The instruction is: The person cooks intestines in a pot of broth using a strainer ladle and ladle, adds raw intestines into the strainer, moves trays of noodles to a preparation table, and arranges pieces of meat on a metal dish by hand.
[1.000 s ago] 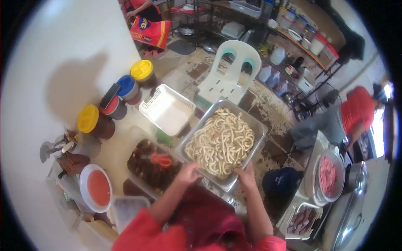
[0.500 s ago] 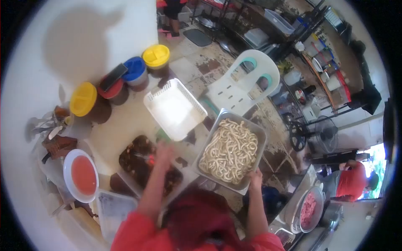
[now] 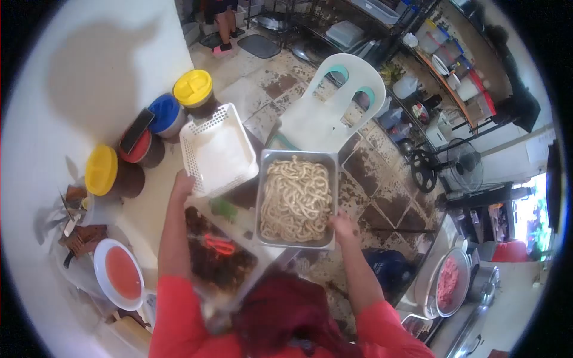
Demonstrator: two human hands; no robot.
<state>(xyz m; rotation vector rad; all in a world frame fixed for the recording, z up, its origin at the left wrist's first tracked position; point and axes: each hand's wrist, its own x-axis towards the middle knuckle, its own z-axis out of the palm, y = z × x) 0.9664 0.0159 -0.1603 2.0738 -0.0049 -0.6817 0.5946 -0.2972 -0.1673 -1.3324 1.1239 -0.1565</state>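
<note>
My right hand (image 3: 343, 227) grips the right rim of a rectangular metal tray (image 3: 259, 200). Thick, pale, noodle-like strands (image 3: 296, 200) fill this tray, which is held above the table edge. At the near left corner of a white plastic basket (image 3: 219, 152), my left hand (image 3: 185, 182) is closed on the rim; its fingertips are partly hidden. The basket has perforated sides and a bare bottom. Below it, a tray of dark, chunky food (image 3: 230, 268) holds a tool with red handles (image 3: 219, 244), apparently scissors. A small green item (image 3: 223, 209) lies between that tray and the basket.
Tubs with yellow (image 3: 193, 88), blue (image 3: 166, 113) and red lids line the wall; a dark phone-like slab (image 3: 137, 131) lies on top. A bowl of orange-red liquid (image 3: 123, 272) stands left. Ahead is a plastic chair (image 3: 316, 122); right, a bowl of pink meat (image 3: 447, 286). Someone's legs (image 3: 225, 27) show far back.
My left hand has gone from above the dark food to the basket's near left corner. The metal tray in my right hand has moved left and turned straighter. The view has shifted.
</note>
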